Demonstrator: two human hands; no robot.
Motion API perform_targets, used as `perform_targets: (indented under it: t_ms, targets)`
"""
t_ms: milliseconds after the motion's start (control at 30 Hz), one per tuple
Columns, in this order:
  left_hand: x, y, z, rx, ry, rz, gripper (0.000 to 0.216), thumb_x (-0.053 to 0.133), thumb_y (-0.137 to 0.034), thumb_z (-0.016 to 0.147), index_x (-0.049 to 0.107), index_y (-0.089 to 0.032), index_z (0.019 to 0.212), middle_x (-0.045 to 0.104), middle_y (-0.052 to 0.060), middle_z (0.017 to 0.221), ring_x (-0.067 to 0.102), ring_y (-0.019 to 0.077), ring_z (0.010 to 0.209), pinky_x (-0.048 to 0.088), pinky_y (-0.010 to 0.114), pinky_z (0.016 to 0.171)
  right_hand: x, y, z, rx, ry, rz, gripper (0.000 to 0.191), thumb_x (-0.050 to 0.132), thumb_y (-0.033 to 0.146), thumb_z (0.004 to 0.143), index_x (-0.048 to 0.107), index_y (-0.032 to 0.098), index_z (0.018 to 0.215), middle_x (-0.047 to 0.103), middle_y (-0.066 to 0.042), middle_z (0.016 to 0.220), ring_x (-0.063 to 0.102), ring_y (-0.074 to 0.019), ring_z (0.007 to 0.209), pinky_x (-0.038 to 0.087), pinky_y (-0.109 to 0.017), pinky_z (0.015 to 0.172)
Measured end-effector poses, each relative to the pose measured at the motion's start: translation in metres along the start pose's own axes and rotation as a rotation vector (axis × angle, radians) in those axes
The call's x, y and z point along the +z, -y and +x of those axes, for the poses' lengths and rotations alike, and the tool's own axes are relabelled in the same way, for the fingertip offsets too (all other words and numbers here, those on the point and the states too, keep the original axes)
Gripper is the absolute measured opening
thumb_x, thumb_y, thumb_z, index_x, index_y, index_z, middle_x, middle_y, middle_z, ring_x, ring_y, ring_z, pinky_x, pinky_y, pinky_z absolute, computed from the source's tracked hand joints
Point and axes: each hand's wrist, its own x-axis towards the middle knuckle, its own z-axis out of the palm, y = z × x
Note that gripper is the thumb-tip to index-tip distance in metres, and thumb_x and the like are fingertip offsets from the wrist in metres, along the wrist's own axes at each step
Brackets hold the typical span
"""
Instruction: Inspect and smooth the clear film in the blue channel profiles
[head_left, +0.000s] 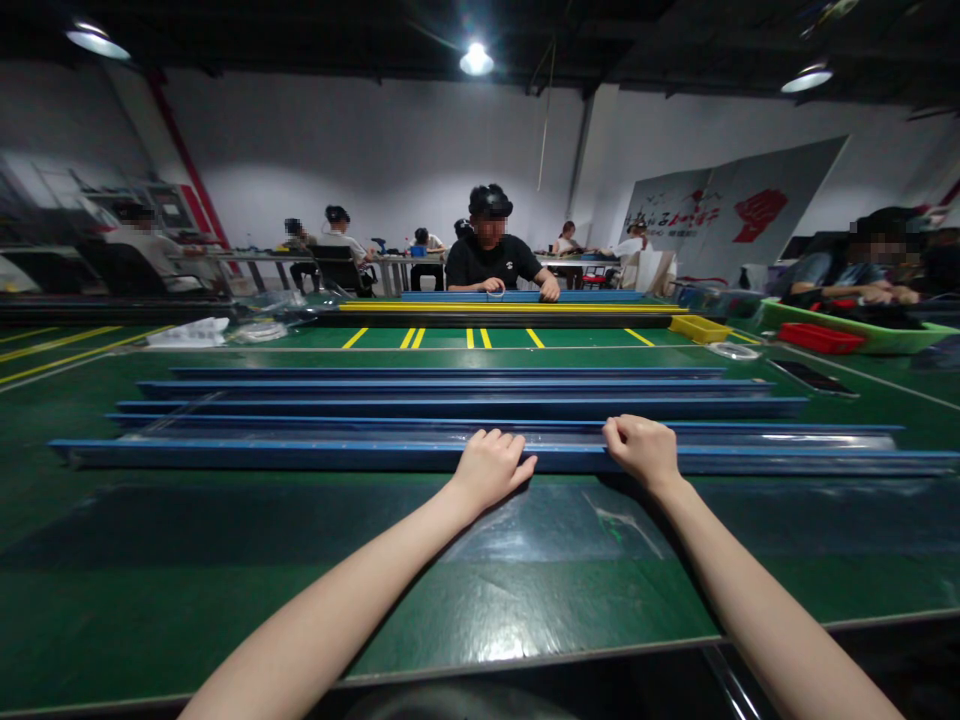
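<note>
The nearest long, straight blue rail (pixel 285 456) spans the frame's middle, passing under the person's bare left hand (pixel 491 468), fingers bent, and curled right hand (pixel 643 450). Hands apart; whether either grips cannot be told.

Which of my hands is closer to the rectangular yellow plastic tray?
Right. Your right hand is on the near side of the yellow tray, slightly left; your left hand is farther off, more to the left.

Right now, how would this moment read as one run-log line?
left hand: fingers over nearest rail | right hand: curled at same rail, grip unclear | beyond: more blue rails | nearer: clear sheet
</note>
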Motion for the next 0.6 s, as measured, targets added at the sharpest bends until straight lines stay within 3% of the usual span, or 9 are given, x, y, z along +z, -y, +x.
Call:
perform_targets:
  t_ms: [600]
  targets:
    - [-0.0007, -0.0007, 0.0008, -0.016, 0.017, -0.005, 0.028, 0.039, -0.038, 0.083, 0.054, -0.016, 0.073, 0.061, 0.005, 0.067, 0.054, 0.0184, 0.068, 0.033, 0.030, 0.058, 0.0002, -0.0003, 0.0001, 0.000, 0.010, 0.008, 0.040, 0.035, 0.031, 0.078, 0.052, 0.016, 0.044, 0.057, -0.003, 0.050, 0.046, -0.0097, 0.048, 0.018, -0.023, 0.046]
